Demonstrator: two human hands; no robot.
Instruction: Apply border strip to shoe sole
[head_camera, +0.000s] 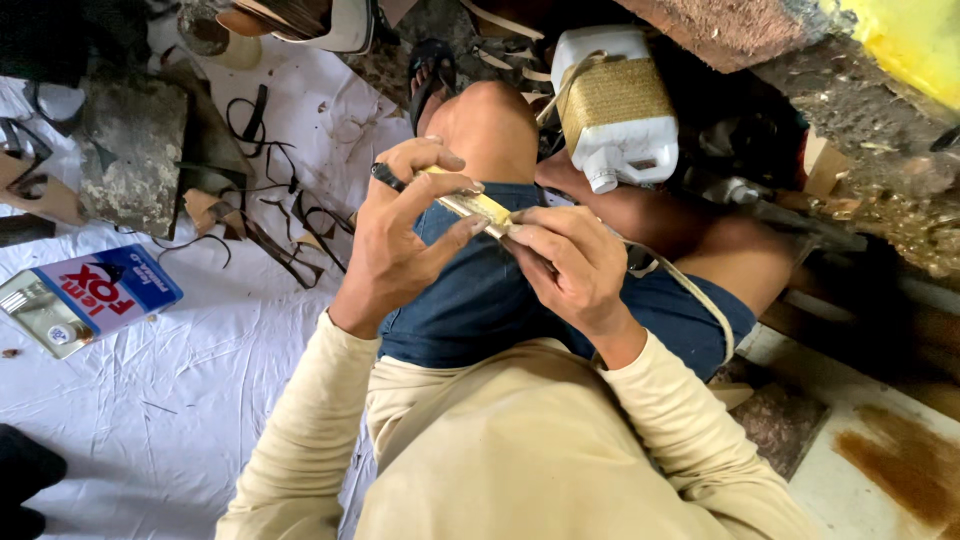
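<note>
I am sitting on a floor covered by a creased white sheet (200, 400), which fills the left half of the frame; rough stone and dirt lie along the top and right edge. My knees, in blue shorts (470, 290), point toward the top centre, and my cream sleeves come in from the bottom

In the middle of the frame both my hands meet over my thigh. My left hand (395, 245) is curled, thumb and fingers closed around a black-handled tool (388, 177) whose end sticks out toward the upper left. My right hand (570, 265) is also closed, fingertips pinching a narrow yellow strip (480, 205) that runs between the two hands. The tool lies against the strip. A pale strap (700, 295) trails from my right hand down across my right thigh

At the upper centre, just beyond my knee, stands a white plastic jug (640, 130) with a woven tan band lying over it. Beside my knee is a dark sandal (430, 75). Thin black offcuts (280, 240) are scattered on the sheet at the upper left, next to a grey stone block (135, 150). At the middle left lies a flat tin (90, 295) with a blue and red label. A yellow patch (910, 40) shows at the upper right corner
</note>
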